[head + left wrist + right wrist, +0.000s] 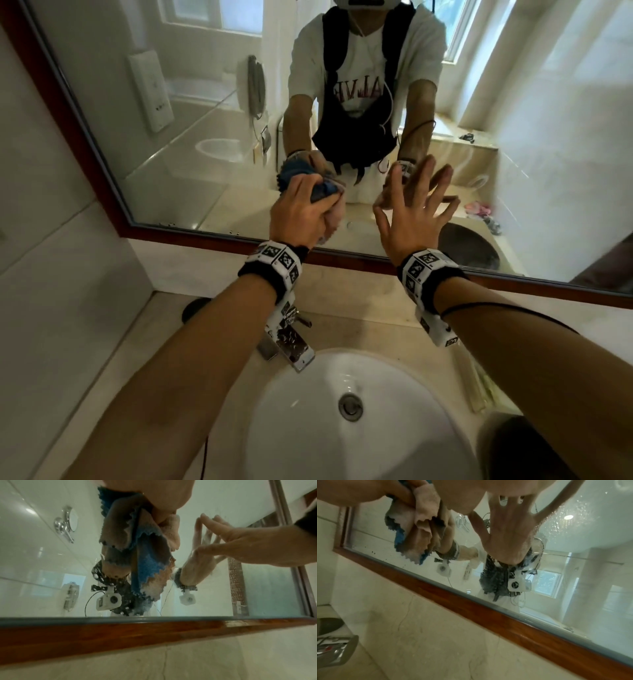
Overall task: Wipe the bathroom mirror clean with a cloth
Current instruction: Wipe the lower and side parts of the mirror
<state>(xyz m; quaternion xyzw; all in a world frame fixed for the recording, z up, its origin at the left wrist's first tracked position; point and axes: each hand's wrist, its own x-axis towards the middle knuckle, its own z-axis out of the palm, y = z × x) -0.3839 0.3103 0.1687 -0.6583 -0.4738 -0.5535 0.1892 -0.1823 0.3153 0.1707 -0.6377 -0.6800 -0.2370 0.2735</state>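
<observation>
Near the frame's middle, the left hand (301, 216) squeezes a bunched cloth (330, 205) against the mirror (191, 137). The right hand (411, 219) presses flat, fingers spread.

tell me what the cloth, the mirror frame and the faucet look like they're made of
Cloth: soft napped fabric, probably microfibre, blue and pink with zigzag-cut edges, matte. Mirror frame: reddish-brown wood or wood veneer, glossy varnish; grain and a highlight show. Faucet: polished metal, likely chrome-plated, going by its mirror-like reflections.
</observation>
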